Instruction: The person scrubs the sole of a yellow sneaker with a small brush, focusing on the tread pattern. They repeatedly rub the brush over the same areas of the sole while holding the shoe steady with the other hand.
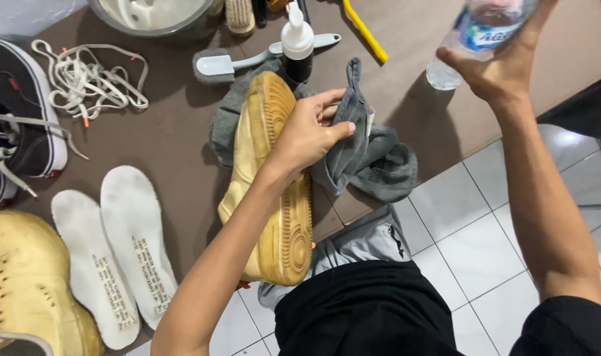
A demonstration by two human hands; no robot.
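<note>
L hand grips a grey cloth and steadies a tan shoe lying sole-up at table edge, about 6 o'clock of table. R hand is closed round a clear water bottle, raised at 2 o'clock. Two white insoles lie at 8 o'clock w/ second tan shoe beside them. Farther: black sneaker at 9, white laces at 10, pump bottle, brush, bowl, yellow tool at 12.
</note>
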